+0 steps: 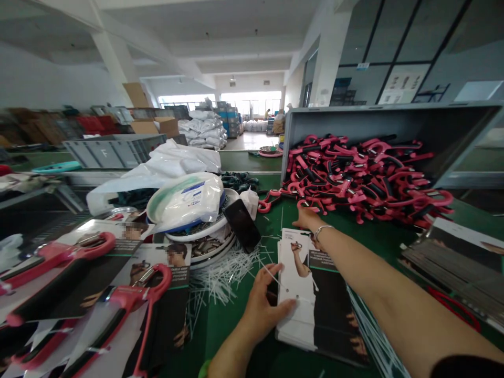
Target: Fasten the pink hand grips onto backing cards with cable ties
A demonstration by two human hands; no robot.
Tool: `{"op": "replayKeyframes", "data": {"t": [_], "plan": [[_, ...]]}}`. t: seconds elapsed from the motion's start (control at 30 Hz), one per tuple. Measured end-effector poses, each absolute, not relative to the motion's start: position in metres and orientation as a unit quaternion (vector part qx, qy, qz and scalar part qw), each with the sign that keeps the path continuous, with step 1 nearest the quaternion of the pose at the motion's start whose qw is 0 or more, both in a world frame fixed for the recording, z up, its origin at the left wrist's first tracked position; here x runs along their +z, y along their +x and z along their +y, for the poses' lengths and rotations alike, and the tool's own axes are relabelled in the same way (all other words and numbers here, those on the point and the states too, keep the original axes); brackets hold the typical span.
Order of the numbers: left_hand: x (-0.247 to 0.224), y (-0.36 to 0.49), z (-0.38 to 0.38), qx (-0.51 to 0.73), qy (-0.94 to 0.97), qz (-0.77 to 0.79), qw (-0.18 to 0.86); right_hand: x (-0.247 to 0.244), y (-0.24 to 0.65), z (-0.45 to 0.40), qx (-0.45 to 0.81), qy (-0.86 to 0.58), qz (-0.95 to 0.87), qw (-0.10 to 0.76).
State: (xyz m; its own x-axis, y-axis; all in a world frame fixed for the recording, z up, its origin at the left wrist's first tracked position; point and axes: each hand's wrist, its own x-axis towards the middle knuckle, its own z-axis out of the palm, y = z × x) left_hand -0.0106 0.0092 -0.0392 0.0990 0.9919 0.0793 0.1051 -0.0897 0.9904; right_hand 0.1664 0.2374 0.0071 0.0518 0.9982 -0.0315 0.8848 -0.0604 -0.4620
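My left hand (264, 302) is at the left edge of a stack of printed cards (334, 310), its thumb on the top card's white part and its fingers curled at the edge. A thin white cable tie (271, 274) runs from near these fingers toward a hole in the card. My right hand (308, 218), with a bracelet at the wrist, reaches past the stack to the near edge of a heap of pink-and-black hand grip strengtheners (354, 173). Its fingertips are partly hidden against the heap, so I cannot tell whether they hold one.
A grey crate (394, 113) lies tipped behind the heap. Left are carded hand grips (129, 304), loose white ties (224, 278), a black phone (241, 226) and stacked basins (208, 247) topped by a plastic bag (192, 202). More cards (452, 268) are stacked right.
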Motion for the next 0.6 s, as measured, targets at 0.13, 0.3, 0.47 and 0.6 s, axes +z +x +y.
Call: {"op": "replayKeyframes", "data": {"t": [0.13,0.3,0.47,0.6], "plan": [[-0.046,-0.009,0.006,0.473,0.625,0.470,0.407,0.000,0.164,0.247,0.196,-0.731,-0.621,0.202],[-0.036,0.001,-0.004,0.510,0.671,0.526,0.119,0.039,0.199,0.236,0.250,-0.719,-0.561,0.325],[-0.015,0.012,-0.006,0.327,0.764,0.547,0.103,0.072,0.238,0.167,0.379,-0.639,-0.488,0.458],[-0.003,0.019,-0.002,0.268,0.770,0.551,0.175,0.068,0.240,0.096,0.501,-0.574,-0.443,0.472]]}}
